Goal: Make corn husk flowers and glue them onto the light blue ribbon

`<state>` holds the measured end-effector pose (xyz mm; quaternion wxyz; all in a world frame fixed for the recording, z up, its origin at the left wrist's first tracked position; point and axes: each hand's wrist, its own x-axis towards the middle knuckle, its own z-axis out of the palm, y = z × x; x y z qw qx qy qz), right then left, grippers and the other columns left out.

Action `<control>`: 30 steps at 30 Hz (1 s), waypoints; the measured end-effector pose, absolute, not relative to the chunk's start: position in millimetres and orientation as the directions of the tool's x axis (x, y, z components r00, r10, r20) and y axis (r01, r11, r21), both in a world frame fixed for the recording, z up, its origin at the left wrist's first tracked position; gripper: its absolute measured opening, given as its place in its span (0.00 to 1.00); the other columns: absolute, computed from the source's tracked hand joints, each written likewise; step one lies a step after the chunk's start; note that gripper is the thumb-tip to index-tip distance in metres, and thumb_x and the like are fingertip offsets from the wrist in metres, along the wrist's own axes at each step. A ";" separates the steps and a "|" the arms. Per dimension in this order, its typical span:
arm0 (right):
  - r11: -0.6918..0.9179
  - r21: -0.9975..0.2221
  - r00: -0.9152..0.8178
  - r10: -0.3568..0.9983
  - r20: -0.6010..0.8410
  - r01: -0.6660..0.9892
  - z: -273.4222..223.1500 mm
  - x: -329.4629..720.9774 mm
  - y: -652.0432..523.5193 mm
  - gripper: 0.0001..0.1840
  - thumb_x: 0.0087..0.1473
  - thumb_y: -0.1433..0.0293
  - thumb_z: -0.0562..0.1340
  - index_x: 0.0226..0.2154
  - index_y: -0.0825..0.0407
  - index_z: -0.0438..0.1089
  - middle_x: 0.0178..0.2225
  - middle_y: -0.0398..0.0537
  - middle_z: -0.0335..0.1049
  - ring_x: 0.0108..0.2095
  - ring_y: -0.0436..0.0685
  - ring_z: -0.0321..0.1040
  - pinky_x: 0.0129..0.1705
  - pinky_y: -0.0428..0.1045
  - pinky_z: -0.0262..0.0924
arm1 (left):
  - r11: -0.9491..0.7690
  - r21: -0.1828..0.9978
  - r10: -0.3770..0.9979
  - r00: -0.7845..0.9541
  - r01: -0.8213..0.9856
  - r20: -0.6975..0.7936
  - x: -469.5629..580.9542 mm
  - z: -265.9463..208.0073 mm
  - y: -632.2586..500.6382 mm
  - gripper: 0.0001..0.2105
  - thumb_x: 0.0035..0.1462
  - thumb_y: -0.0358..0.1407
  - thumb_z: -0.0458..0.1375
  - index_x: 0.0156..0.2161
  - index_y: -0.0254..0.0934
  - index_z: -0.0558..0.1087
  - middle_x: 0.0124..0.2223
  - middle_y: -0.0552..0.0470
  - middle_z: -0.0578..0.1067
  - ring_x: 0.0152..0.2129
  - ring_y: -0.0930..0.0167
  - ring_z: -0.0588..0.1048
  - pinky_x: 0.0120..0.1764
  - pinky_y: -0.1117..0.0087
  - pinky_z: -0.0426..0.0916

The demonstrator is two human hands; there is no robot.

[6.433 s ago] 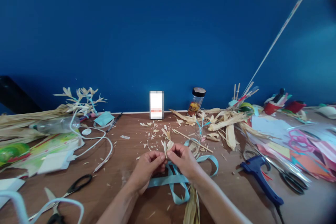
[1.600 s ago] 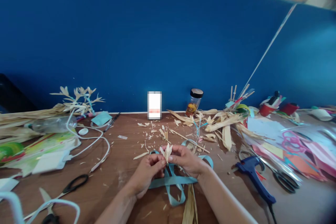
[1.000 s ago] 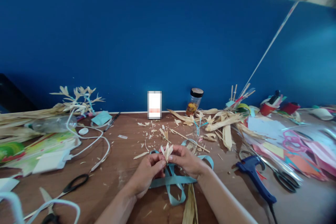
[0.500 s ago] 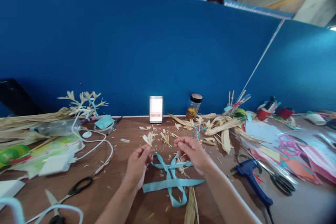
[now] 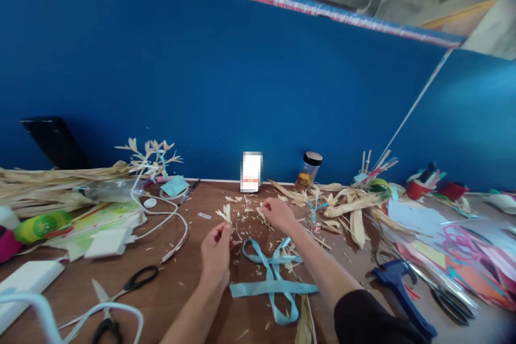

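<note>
My left hand is closed in a pinch around the base of a small pale corn husk flower, its petals pointing up. Over the scraps in the middle of the table, my right hand has its fingertips pressed together on a small corn husk piece, partly hidden by the fingers. A light blue ribbon lies in loops below, between my forearms. Beyond the right hand lies a blue-stemmed husk flower sprig.
Black-handled scissors and a white cable lie left. A blue glue gun lies right, near dried corn husks. A jar with a black lid and a blurred white-screened device stand against the blue partition.
My right hand has moved forward from beside the ribbon to the scraps and closed on a husk piece there. The left hand keeps the husk flower. The view has shifted slightly.
</note>
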<state>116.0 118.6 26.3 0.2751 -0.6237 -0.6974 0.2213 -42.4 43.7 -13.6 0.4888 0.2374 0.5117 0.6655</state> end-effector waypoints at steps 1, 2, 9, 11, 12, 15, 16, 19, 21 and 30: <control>0.109 -0.627 -0.061 0.993 0.098 0.771 19.1 114.7 122.7 0.07 0.44 0.69 0.60 0.20 0.53 0.69 0.23 0.49 0.69 0.27 0.56 0.65 0.29 0.49 0.53 | 0.003 0.914 0.893 -0.410 -0.406 -0.185 -42.3 -12.9 43.5 0.17 0.39 0.43 0.61 0.33 0.32 0.71 0.21 0.59 0.65 0.16 0.79 0.62 0.22 0.76 0.60; 0.098 -0.606 -0.056 0.995 0.087 0.790 13.4 113.8 125.7 0.07 0.43 0.69 0.61 0.19 0.53 0.68 0.22 0.50 0.69 0.27 0.56 0.64 0.28 0.49 0.52 | 0.006 0.914 0.892 -0.411 -0.406 -0.189 -42.1 -12.3 43.3 0.17 0.39 0.43 0.61 0.33 0.32 0.70 0.21 0.59 0.64 0.16 0.79 0.62 0.22 0.76 0.60; 0.177 -0.548 -0.121 0.983 0.136 0.817 9.3 115.5 128.0 0.06 0.45 0.70 0.59 0.20 0.50 0.67 0.22 0.47 0.68 0.25 0.54 0.62 0.26 0.47 0.49 | -0.023 0.891 0.866 -0.453 -0.454 -0.209 -42.7 -12.5 44.6 0.16 0.39 0.42 0.61 0.32 0.32 0.70 0.20 0.60 0.64 0.16 0.79 0.61 0.21 0.77 0.58; 0.226 -0.548 -0.141 0.971 0.193 0.805 13.7 117.5 123.3 0.04 0.48 0.70 0.57 0.25 0.50 0.66 0.24 0.45 0.68 0.26 0.54 0.62 0.27 0.47 0.49 | -0.008 0.881 0.859 -0.455 -0.474 -0.237 -42.9 -12.7 44.5 0.16 0.38 0.41 0.62 0.32 0.33 0.70 0.20 0.60 0.64 0.16 0.80 0.61 0.21 0.77 0.58; 0.247 -0.550 -0.148 0.965 0.218 0.798 15.9 118.6 120.6 0.04 0.48 0.71 0.55 0.27 0.50 0.66 0.25 0.45 0.69 0.26 0.53 0.62 0.28 0.47 0.49 | 0.002 0.876 0.857 -0.451 -0.482 -0.250 -42.9 -12.7 44.2 0.15 0.38 0.41 0.62 0.31 0.33 0.70 0.21 0.60 0.64 0.16 0.80 0.61 0.21 0.77 0.58; 0.290 -0.560 -0.161 0.950 0.268 0.776 21.4 122.8 113.3 0.06 0.49 0.72 0.54 0.30 0.50 0.65 0.26 0.44 0.68 0.27 0.53 0.62 0.29 0.47 0.51 | 0.017 0.870 0.857 -0.441 -0.493 -0.267 -42.4 -12.1 42.9 0.15 0.38 0.40 0.62 0.31 0.33 0.70 0.21 0.60 0.64 0.16 0.80 0.61 0.21 0.78 0.58; 0.300 -0.564 -0.165 0.946 0.278 0.770 23.1 124.5 111.6 0.05 0.49 0.72 0.54 0.30 0.51 0.65 0.27 0.45 0.69 0.28 0.54 0.63 0.30 0.47 0.51 | 0.018 0.868 0.857 -0.439 -0.496 -0.268 -42.2 -12.0 42.5 0.15 0.38 0.40 0.62 0.31 0.33 0.70 0.21 0.61 0.64 0.16 0.80 0.61 0.21 0.78 0.58; 0.334 -0.584 -0.181 0.935 0.305 0.740 29.1 129.8 109.2 0.03 0.47 0.72 0.56 0.26 0.51 0.66 0.36 0.48 0.69 0.36 0.56 0.64 0.36 0.49 0.53 | 0.019 0.867 0.860 -0.434 -0.499 -0.269 -41.9 -12.5 42.0 0.14 0.37 0.40 0.62 0.31 0.33 0.70 0.21 0.61 0.64 0.16 0.80 0.61 0.21 0.78 0.57; 0.361 -0.610 -0.207 0.928 0.310 0.706 34.3 133.8 109.2 0.05 0.49 0.69 0.56 0.27 0.52 0.66 0.40 0.49 0.68 0.39 0.55 0.64 0.38 0.49 0.55 | 0.021 0.867 0.860 -0.433 -0.497 -0.269 -42.0 -13.1 42.1 0.14 0.37 0.40 0.62 0.30 0.33 0.70 0.20 0.61 0.64 0.16 0.80 0.61 0.21 0.78 0.57; 0.292 -0.530 -0.229 0.956 0.182 0.796 58.4 156.7 106.1 0.11 0.55 0.65 0.53 0.33 0.52 0.67 0.32 0.49 0.73 0.30 0.53 0.68 0.31 0.48 0.58 | 0.023 0.868 0.854 -0.442 -0.495 -0.275 -41.6 -12.9 43.6 0.13 0.38 0.39 0.61 0.30 0.33 0.69 0.21 0.60 0.65 0.16 0.81 0.61 0.21 0.79 0.57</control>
